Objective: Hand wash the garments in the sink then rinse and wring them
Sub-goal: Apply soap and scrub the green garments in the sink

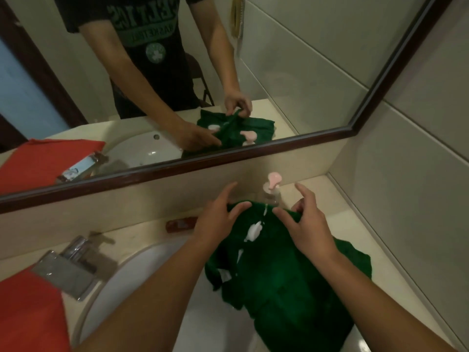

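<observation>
We log one green garment (291,288) draped over the sink (157,270) rim, top edge between our fingers (229,190), left hand (218,219) straight-fingered, spread, thumb on cloth, right hand (308,224) pinching the fold, one pump bottle (272,193) just beyond fingertips, one soap blob (255,231) below thumbs, open room leftward.

- Two bare hands: one left hand (215,214), one right hand (309,224).
- One green garment (291,283), lying over the sink's right rim.
- One red cloth (28,313) at the counter's left edge.
- One pink-topped pump bottle (272,189) at the counter's back edge.
- One small red packet (180,224) near it.
- One tap (68,270).
- One sink (142,280).
- One wall mirror (304,59).
</observation>
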{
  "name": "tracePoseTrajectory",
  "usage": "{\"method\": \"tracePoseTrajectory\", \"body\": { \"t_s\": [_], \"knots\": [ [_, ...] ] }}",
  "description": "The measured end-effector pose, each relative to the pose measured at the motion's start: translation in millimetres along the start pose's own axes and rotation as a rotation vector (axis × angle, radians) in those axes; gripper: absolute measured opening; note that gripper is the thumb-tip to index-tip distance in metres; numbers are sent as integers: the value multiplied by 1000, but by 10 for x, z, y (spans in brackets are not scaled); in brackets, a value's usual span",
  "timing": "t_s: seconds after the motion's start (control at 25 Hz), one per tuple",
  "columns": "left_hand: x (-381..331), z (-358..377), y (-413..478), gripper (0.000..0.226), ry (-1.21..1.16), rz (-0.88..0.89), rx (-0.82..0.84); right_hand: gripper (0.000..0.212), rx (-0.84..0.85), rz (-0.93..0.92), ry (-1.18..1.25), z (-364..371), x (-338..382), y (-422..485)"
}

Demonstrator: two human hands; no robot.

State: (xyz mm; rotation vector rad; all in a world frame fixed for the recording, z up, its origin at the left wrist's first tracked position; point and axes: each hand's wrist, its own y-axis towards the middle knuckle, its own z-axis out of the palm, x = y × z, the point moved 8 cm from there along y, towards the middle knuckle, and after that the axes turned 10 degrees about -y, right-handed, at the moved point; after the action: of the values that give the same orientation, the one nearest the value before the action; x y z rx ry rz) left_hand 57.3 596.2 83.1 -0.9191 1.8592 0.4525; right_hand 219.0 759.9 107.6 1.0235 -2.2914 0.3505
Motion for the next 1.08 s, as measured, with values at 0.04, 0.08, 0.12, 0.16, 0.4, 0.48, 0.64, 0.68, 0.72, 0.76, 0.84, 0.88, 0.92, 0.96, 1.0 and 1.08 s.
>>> {"method": "tracePoseTrajectory", "body": {
  "t_s": [0.04,0.08,0.12,0.16,0.4,0.48,0.64,0.68,0.72,0.76,0.84,0.88,0.92,0.96,1.0,1.08],
  "knots": [
    [-1,-59,-153,71,20,44,-6,71,-3,-60,-42,22,97,-159],
    [19,-136,-310,74,30,87,-19,66,-11,-142,-89,57,221,-320],
    [37,-226,-466,74,30,122,-33,60,-13,-219,-129,103,352,-467],
    [67,-346,-639,72,32,147,-58,57,-8,-285,-152,159,501,-620],
    [106,-1193,-1523,53,136,223,-178,57,10,-477,-225,309,1296,-1184],
    [108,-1381,-1706,51,164,214,-152,56,39,-509,-230,324,1502,-1344],
    [311,-1482,-1816,47,250,207,-100,55,134,-477,-253,520,1590,-1351],
    [415,-1445,-1801,48,288,190,-90,54,155,-450,-266,635,1541,-1291],
    [533,-1389,-1775,49,320,181,-92,54,182,-426,-280,789,1464,-1219],
    [694,-1313,-1731,50,349,160,-97,53,214,-407,-293,977,1374,-1139],
    [1109,-1143,-1592,55,397,63,-91,52,296,-374,-309,1423,1175,-966],
    [1339,-1070,-1504,57,421,-8,-78,53,345,-363,-324,1645,1086,-887],
    [1568,-996,-1412,58,452,-86,-63,55,390,-352,-347,1867,990,-806],
    [1789,-910,-1306,57,474,-153,-53,56,420,-338,-369,2073,881,-705],
    [1935,-850,-1249,57,489,-199,-58,55,426,-331,-386,2223,792,-631],
    [2052,-746,-1185,55,472,-188,-111,47,372,-374,-398,2374,710,-527]
  ]
}}
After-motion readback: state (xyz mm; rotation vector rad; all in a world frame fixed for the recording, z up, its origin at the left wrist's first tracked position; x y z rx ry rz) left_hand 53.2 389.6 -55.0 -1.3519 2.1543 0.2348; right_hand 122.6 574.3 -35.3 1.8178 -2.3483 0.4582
